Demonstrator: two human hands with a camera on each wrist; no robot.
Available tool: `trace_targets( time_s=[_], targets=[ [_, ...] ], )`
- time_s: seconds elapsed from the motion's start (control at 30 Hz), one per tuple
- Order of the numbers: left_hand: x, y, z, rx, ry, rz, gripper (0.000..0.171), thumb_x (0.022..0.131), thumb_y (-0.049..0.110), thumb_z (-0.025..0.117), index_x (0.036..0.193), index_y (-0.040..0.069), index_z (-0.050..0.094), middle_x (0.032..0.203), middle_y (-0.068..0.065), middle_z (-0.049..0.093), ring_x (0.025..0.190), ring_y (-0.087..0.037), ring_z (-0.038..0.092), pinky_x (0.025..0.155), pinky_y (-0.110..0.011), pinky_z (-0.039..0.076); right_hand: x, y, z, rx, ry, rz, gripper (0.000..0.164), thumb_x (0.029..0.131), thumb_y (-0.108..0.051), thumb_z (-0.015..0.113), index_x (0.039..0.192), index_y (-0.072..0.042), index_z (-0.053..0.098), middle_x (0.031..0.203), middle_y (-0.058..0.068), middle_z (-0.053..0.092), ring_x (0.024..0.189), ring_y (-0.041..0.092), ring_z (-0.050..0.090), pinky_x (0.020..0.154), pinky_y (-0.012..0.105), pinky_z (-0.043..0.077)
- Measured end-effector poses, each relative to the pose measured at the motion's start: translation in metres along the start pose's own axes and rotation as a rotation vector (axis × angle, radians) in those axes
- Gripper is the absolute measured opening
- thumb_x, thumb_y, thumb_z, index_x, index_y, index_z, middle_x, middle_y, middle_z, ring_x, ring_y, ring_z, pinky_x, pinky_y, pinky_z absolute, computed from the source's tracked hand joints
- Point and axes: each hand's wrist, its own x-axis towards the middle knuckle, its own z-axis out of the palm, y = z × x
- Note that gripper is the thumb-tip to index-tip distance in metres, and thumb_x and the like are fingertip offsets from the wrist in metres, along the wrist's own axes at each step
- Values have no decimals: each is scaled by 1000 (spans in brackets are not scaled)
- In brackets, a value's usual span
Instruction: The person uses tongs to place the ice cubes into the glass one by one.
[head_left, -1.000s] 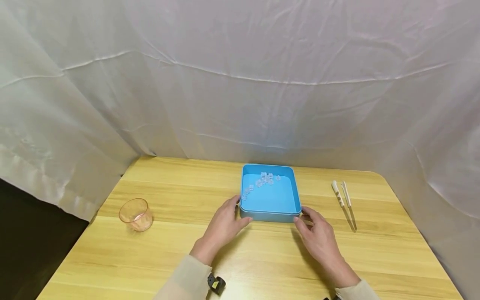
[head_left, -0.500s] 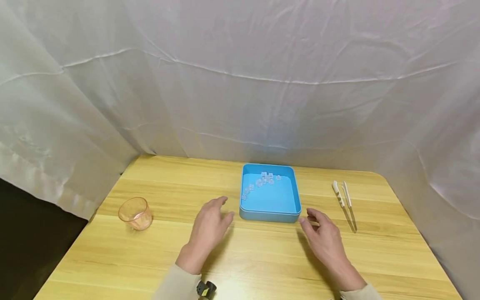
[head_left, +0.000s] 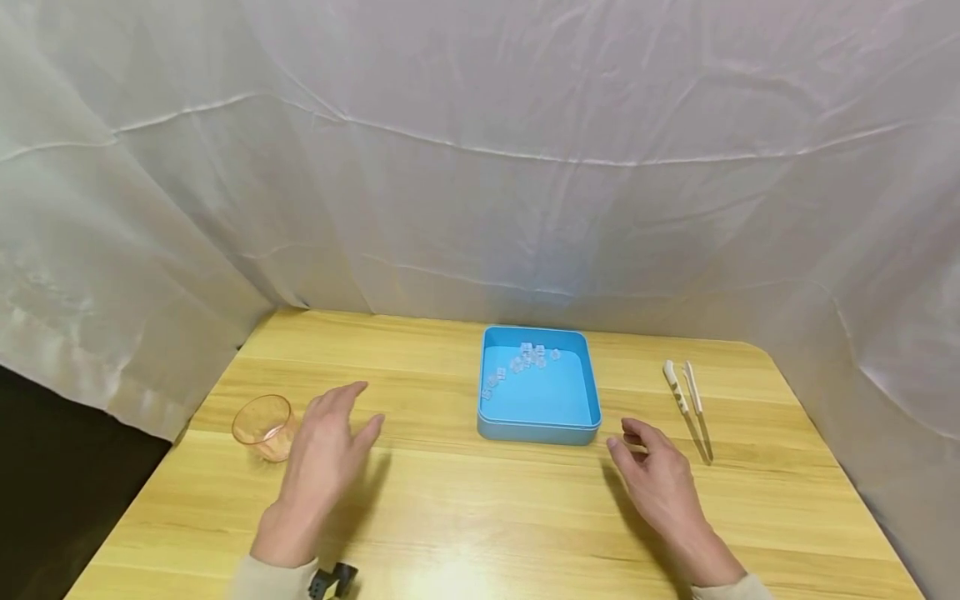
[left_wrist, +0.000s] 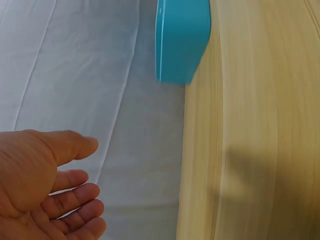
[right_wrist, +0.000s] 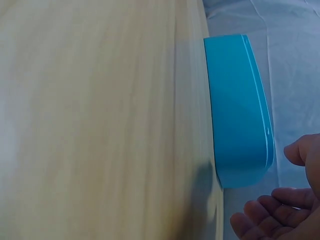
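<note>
A square blue box (head_left: 540,434) without a lid sits on the table, with several clear cubes (head_left: 528,357) grouped toward its back and left side. My left hand (head_left: 322,454) hovers over the table just right of a clear orange-tinted cup (head_left: 264,427), partly covering it, and holds nothing. In the left wrist view that hand (left_wrist: 55,190) has its thumb apart from loosely bent fingers. My right hand (head_left: 660,479) is close to the box's front right corner, apart from it and holding nothing; the right wrist view shows its fingers (right_wrist: 265,215) relaxed.
White-handled tongs or tweezers (head_left: 690,408) lie to the right of the box, their metal tips toward me. A pale cloth curtain (head_left: 525,208) hangs behind the wooden table (head_left: 480,508) and along both sides.
Both hands have let go of the box's front corners. My left hand has moved left toward the cup. My right hand has drawn back slightly to the right. The box stays put.
</note>
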Motion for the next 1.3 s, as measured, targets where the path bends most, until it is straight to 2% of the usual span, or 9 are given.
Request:
trace_targets(
  time_s=[0.2, 0.37, 0.57, 0.73, 0.9, 1.1, 1.3],
  targets=[
    [-8, -25, -23, 44, 28, -31, 56, 93, 17, 80, 141, -3, 59, 139, -30, 60, 129, -48, 52, 104, -65, 47, 1, 8, -7, -63, 18, -47, 52, 107, -34, 61, 143, 4, 57, 134, 26, 65, 112, 41, 70, 91, 55, 60],
    [-13, -46, -36, 69, 37, -80, 57, 93, 16, 79, 141, -5, 58, 138, -33, 58, 131, -52, 46, 109, -66, 38, 3, 15, -14, -112, 31, -75, 52, 107, -33, 61, 141, 6, 58, 129, 27, 66, 108, 41, 70, 89, 57, 59],
    [-14, -70, -47, 92, 12, -221, 63, 97, 25, 74, 146, -5, 51, 146, -35, 50, 133, -58, 39, 105, -72, 31, 6, 20, -18, -131, 22, -63, 52, 108, -35, 59, 142, 5, 57, 129, 26, 66, 107, 40, 69, 89, 58, 59],
    [-14, -88, -51, 97, -14, -322, 83, 96, 38, 75, 154, -9, 38, 152, -39, 40, 139, -63, 29, 109, -78, 24, 6, 22, -19, -127, 19, -57, 52, 108, -35, 59, 142, 4, 58, 129, 25, 66, 108, 40, 69, 91, 58, 58],
    [-14, -100, -52, 102, -55, -363, 103, 94, 51, 75, 158, -14, 26, 153, -44, 34, 142, -66, 23, 112, -80, 20, 7, 24, -21, -144, 22, -55, 52, 108, -35, 59, 142, 5, 58, 128, 25, 66, 106, 39, 69, 89, 57, 58],
    [-13, -107, -51, 124, -81, -371, 111, 91, 60, 74, 154, -19, 29, 148, -48, 37, 138, -66, 27, 110, -77, 25, 11, 29, -29, -212, 53, -83, 50, 107, -33, 59, 138, 7, 59, 124, 28, 67, 101, 42, 70, 84, 61, 57],
    [-14, -108, -48, 113, -75, -373, 103, 91, 58, 75, 147, -20, 38, 143, -48, 42, 134, -64, 31, 106, -70, 31, 17, 40, -39, -282, 95, -92, 49, 106, -30, 60, 134, 9, 61, 119, 32, 68, 102, 47, 68, 83, 65, 54]
  ],
)
